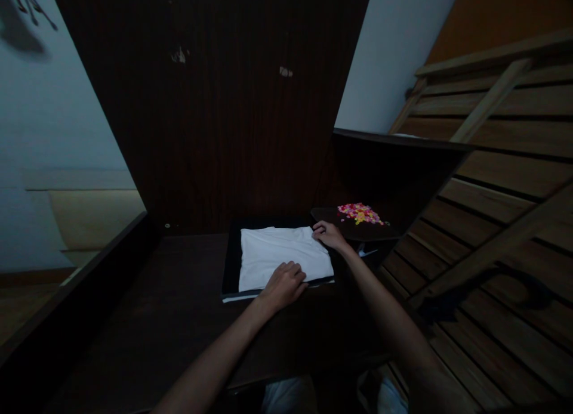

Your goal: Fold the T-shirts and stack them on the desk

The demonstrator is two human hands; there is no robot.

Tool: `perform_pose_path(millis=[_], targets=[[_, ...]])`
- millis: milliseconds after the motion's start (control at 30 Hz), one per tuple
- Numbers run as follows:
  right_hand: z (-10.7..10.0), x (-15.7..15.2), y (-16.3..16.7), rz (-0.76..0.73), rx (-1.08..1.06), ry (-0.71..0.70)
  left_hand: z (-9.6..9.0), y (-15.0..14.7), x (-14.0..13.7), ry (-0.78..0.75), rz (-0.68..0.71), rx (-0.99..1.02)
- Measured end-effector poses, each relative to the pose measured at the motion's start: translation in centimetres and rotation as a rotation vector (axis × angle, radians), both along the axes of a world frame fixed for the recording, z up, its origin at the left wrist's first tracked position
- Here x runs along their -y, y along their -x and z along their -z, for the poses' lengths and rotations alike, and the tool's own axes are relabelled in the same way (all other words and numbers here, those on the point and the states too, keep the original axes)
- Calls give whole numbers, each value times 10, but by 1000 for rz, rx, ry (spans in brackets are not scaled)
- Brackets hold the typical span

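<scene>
A folded white cloth (268, 253) lies flat, its folds faintly visible, on a dark, flat rectangular base (231, 265) with a pale lower edge. My left hand (285, 283) rests at the near edge of the cloth, fingers curled down and closed on it. At the far right corner, my right hand (329, 234) pinches the cloth's edge between thumb and fingers. The fingertips of both hands are partly hidden, and the light is dim.
Small pink, red and yellow pieces (360, 213) lie heaped on a dark side shelf (326, 214) at the right. Behind the desk (179, 294) rises a dark wooden panel (233, 116). A slatted wooden frame (501, 223) stands at right; a low board (89, 277) edges the left.
</scene>
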State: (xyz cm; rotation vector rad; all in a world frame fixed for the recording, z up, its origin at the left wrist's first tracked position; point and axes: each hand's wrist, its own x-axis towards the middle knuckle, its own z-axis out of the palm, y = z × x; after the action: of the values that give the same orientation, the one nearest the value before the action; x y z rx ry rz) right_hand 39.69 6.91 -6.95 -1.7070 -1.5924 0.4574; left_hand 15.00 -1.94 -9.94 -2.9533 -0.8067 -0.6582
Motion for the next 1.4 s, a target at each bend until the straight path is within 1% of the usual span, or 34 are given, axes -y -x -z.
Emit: perform_pose_path(millis=[100,167,300,467,600,700,767,800,900,967,1033,1100,1167,1233,1300,1333,1400], targets=[[0,-15,7,10,41,33,7,-10,0,-34,-10,-24],[0,-22,11,7,60,15,11,-11,0,-51,-9,-27],[-3,-37,11,7,99,-47,15,-10,1,-72,1,-27],[-8,-53,5,65,200,-165,17,-11,2,-107,28,-62],[-5,-55,10,46,296,-183,17,-13,5,-134,60,-81],[-5,-48,19,49,400,-151,13,-6,5,-137,71,-24],[-8,-38,26,55,488,-119,6,5,-1,-110,7,90],[-10,-31,28,50,520,-101,2,13,-6,-94,-61,164],[-10,-2,31,-18,574,-48,-10,45,-30,-66,-344,355],[-3,20,28,-137,581,-36,-15,67,-48,-36,-529,402],[9,40,21,-291,557,-12,-15,85,-63,52,-639,386],[23,55,12,-385,511,51,-11,97,-74,191,-699,394],[35,64,4,-391,469,105,-6,102,-83,372,-731,501],[40,66,-1,-361,447,122,-2,102,-90,588,-729,677],[38,64,0,-330,451,127,-1,100,-98,773,-699,805],[35,63,3,-321,462,125,-1,98,-102,841,-684,837],[26,57,12,-323,489,98,-3,95,-109,918,-655,871]])
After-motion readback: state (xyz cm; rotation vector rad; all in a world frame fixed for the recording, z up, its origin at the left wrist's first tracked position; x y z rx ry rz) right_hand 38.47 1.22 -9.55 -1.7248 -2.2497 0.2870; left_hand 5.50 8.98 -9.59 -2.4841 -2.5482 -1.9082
